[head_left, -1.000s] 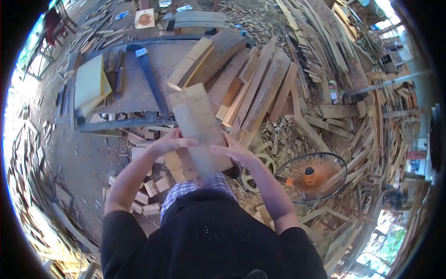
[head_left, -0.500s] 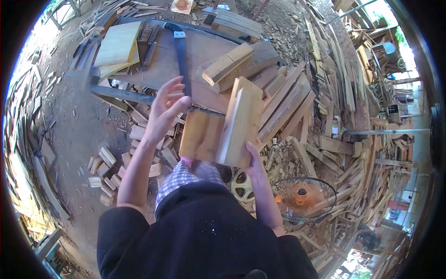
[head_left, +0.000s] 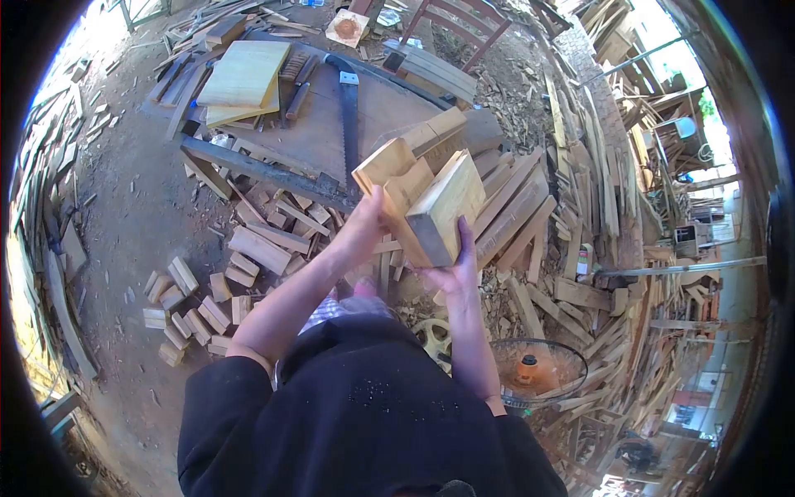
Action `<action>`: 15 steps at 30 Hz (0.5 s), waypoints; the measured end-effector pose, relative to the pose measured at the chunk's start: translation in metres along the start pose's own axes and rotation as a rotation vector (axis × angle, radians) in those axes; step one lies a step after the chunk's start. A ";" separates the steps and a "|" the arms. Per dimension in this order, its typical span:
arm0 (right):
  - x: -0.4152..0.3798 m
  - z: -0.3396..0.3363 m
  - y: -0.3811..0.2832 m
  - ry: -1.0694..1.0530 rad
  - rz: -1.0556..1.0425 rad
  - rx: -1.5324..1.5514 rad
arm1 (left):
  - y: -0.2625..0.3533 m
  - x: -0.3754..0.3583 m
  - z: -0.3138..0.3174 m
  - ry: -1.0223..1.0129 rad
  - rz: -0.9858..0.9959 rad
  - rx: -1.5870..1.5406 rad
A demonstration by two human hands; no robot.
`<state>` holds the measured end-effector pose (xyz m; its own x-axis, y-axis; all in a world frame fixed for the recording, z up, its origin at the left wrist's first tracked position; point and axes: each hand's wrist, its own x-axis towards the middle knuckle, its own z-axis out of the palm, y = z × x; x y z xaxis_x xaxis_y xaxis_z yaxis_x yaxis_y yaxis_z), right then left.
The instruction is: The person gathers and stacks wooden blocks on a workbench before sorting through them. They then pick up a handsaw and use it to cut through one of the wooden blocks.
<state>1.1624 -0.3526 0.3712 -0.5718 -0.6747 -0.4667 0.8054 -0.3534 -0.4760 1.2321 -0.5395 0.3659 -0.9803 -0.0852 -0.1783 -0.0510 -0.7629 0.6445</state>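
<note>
Hands gripped two wooden blocks held up at chest height, above scattered offcuts [head_left: 248, 248]. Left hand [head_left: 364, 224] clasped the rear block [head_left: 389, 170] from the left side. Right hand [head_left: 451, 269] cupped the front block [head_left: 447, 203] from below, fingers up its right face. Blocks pressed together between both palms, saw [head_left: 349, 124] on the bench [head_left: 323, 141] beyond.

No writing, label, brand or number can be read anywhere here. The pale yellow wooden blocks [head_left: 431, 203] held up in both hands show bare grain only. The long steel handsaw [head_left: 349, 124] lying on the brown workbench [head_left: 315, 137] at twelve o'clock carries no legible mark, and the small bottle [head_left: 585, 258] at three o'clock is too small to read.
</note>
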 end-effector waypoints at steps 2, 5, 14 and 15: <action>0.000 0.010 -0.001 0.057 -0.025 -0.057 | 0.001 0.001 0.007 0.012 -0.042 0.124; 0.007 0.016 0.004 0.151 -0.074 -0.130 | 0.003 0.004 0.013 0.120 -0.150 0.006; 0.004 0.024 0.005 0.209 -0.154 -0.143 | 0.015 0.008 0.005 0.094 -0.195 -0.115; 0.002 0.026 0.005 0.201 -0.162 -0.152 | 0.016 0.008 0.004 0.093 -0.193 -0.119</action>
<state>1.1691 -0.3723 0.3870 -0.7229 -0.4704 -0.5061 0.6768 -0.3346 -0.6558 1.2226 -0.5501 0.3776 -0.9323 0.0152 -0.3614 -0.2079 -0.8402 0.5008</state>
